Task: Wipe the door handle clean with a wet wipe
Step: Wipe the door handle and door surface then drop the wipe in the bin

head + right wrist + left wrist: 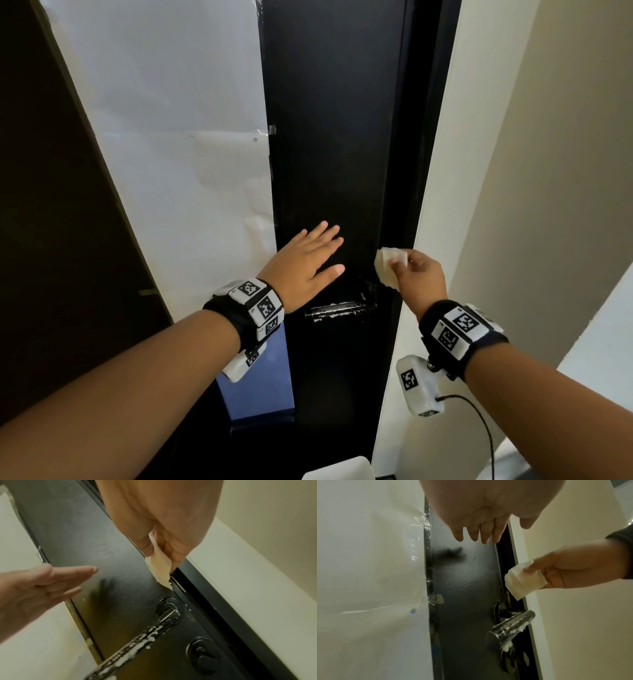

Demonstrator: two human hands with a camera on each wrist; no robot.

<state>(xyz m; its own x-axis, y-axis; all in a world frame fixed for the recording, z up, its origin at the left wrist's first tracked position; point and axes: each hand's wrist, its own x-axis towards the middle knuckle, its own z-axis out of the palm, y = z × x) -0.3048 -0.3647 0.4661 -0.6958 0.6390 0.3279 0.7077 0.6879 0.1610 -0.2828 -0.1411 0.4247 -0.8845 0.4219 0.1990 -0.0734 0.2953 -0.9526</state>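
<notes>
In the head view, a black door is seen with a lever door handle mounted low on its face, near the door's right edge. The handle is dark and shiny, and white residue is smeared along its top. The left hand is held above the handle, over the middle of the door, with fingers straight and spread; whether the door is touched cannot be told. A folded white wet wipe is pinched by the right hand at the door's right edge, above the handle's pivot end and apart from the handle. A white sheet is taped along the door's left edge.

In the left wrist view, the door handle is shown as a round metal bar projecting from a round plate, with white foam clinging in clumps to its underside and dripping at its free end. The wet wipe is held above it, folded into a flat pad, between thumb and fingers of the right hand. The straight fingers of the left hand point at the door face.

In the right wrist view, the door handle is streaked with white blobs along its length. The wet wipe hangs from the pinching fingers, its corner near the door's right edge.
</notes>
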